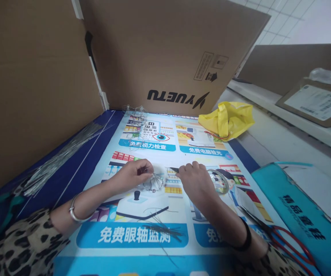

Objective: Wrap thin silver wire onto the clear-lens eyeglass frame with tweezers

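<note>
Near the middle of the printed sheet, my left hand (135, 174) pinches a small fan-shaped piece of thin silvery wire (154, 183), its strands spreading out below the fingertips. My right hand (196, 180) is closed around a tool with a narrow dark tip (173, 169), which points left toward the wirework; its grip is hidden in the fist, so I cannot tell its exact kind. A gap separates this tip from the wirework. Just right of my right hand lies a round coil of wire (225, 184). Short dark wire pieces (165, 229) are scattered below my left hand.
Long straight wires (64, 157) lie bundled at left. Tangled wire pieces (136, 115) sit at the back, near a yellow plastic bag (228, 119). Red-handled scissors (292, 245) and a teal box (300, 203) are at right. Cardboard panels (153, 50) stand behind.
</note>
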Demonstrator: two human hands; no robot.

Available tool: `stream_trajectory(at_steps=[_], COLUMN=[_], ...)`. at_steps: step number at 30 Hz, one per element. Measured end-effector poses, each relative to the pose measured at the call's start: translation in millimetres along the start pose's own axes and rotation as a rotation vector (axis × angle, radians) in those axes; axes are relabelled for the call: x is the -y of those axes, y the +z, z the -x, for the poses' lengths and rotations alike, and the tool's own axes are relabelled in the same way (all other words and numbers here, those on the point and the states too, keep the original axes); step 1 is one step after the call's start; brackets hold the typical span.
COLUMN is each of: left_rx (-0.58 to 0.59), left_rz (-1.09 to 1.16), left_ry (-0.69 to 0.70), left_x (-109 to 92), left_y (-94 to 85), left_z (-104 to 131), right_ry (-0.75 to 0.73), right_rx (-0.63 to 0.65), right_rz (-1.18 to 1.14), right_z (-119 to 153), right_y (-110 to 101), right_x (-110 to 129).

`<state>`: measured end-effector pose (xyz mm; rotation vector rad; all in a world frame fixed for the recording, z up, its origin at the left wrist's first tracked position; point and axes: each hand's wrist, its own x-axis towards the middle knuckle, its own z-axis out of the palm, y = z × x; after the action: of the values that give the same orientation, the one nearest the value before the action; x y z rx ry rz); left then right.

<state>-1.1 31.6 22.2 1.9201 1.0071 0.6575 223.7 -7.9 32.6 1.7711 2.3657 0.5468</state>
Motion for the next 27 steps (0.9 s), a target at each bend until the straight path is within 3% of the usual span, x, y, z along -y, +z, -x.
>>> stream_trajectory(at_steps=[8,18,27], left_rx=[0.005,-0.006,-0.032], left_rz=[0.020,0.079,0.036], left_ry=[0.006,-0.019,0.043], left_x=[-1,-3,-1], left_y=[0.4,2.4,3.0], left_z=[2,0,-1], right_ry=[-0.020,-0.072,-0.112], right_rx=[-0.026,-0.191,-0.222], right_rz=[-0.034,-0.044,-0.039], right_z=[-1,-13,-14], right_y=[3,-17,-26], right_x=[-5,9,17])
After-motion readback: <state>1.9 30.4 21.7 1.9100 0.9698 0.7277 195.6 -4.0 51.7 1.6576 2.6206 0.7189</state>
